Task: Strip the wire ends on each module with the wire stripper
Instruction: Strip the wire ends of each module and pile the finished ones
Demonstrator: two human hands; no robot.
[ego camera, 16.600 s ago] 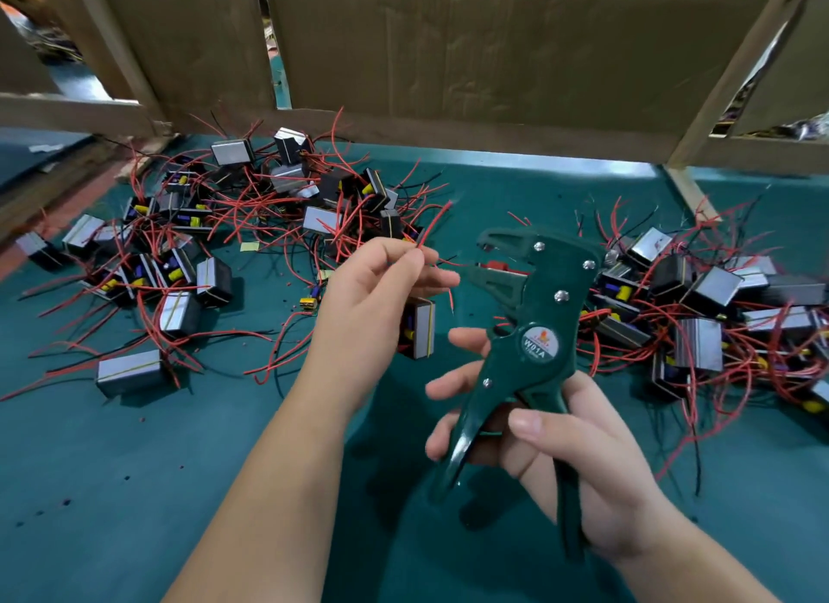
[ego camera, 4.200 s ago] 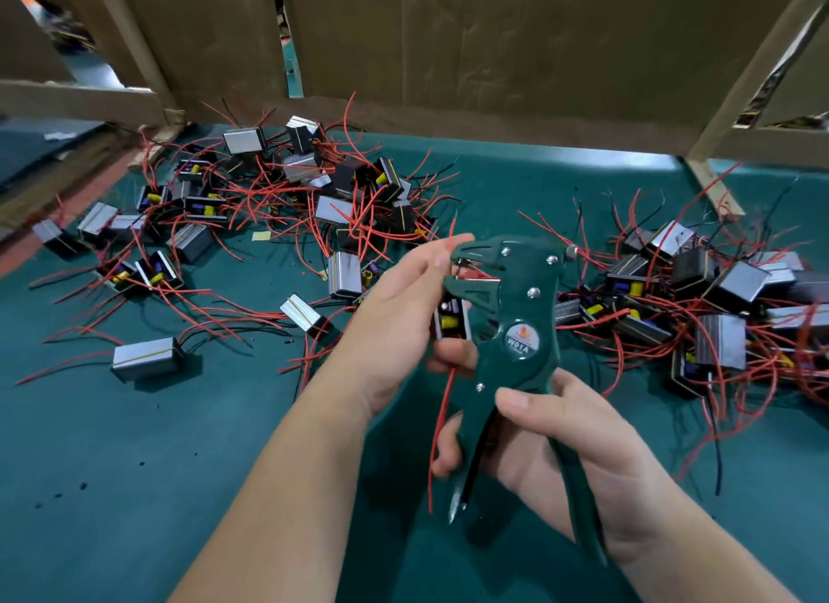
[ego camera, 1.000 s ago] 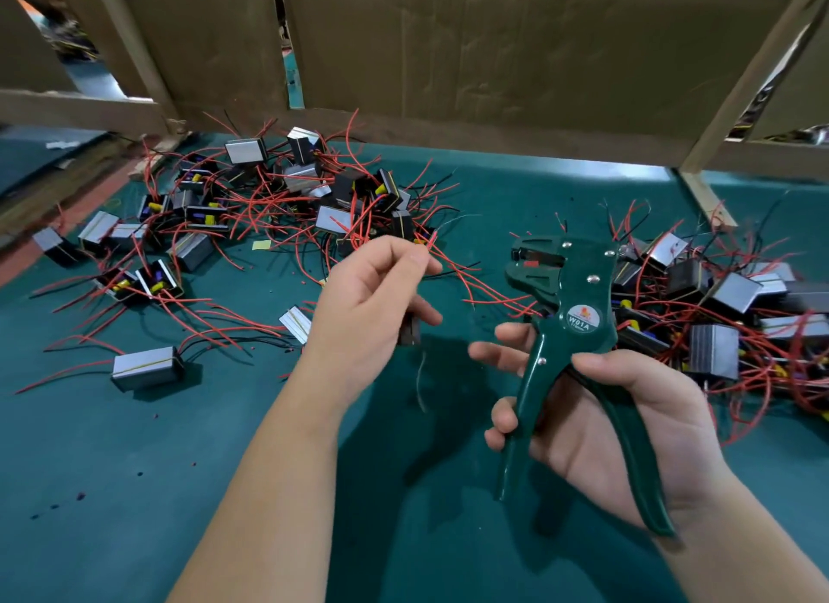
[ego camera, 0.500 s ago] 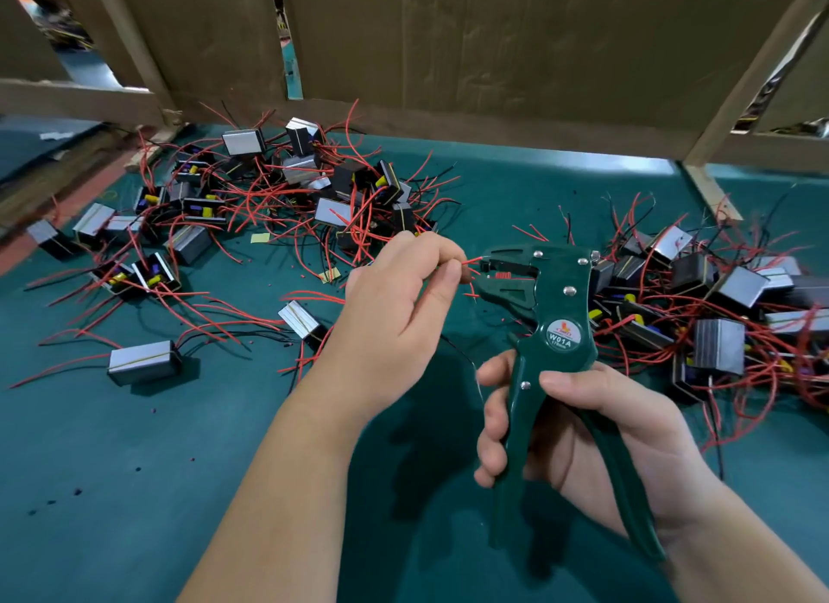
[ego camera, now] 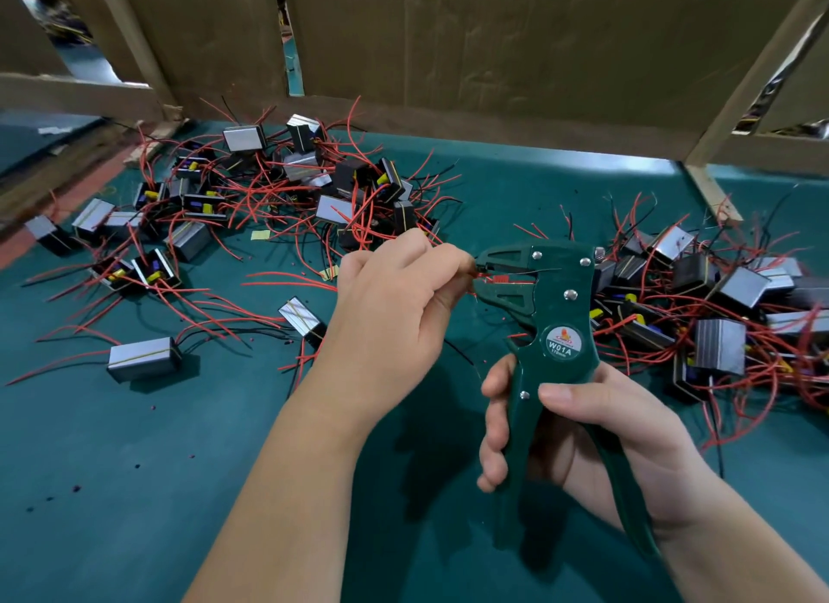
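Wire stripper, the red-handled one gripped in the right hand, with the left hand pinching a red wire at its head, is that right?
Not quite. The head view shows the wire stripper has dark green handles, not red. The rest holds: the right hand grips it, and the left hand pinches a red wire at its head.

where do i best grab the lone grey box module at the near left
Pinch the grey box module across its long front and back faces, coming down from above. It lies flat on the teal mat, apart from the pile, and its wires seem to leave from the short ends, leaving those faces free.
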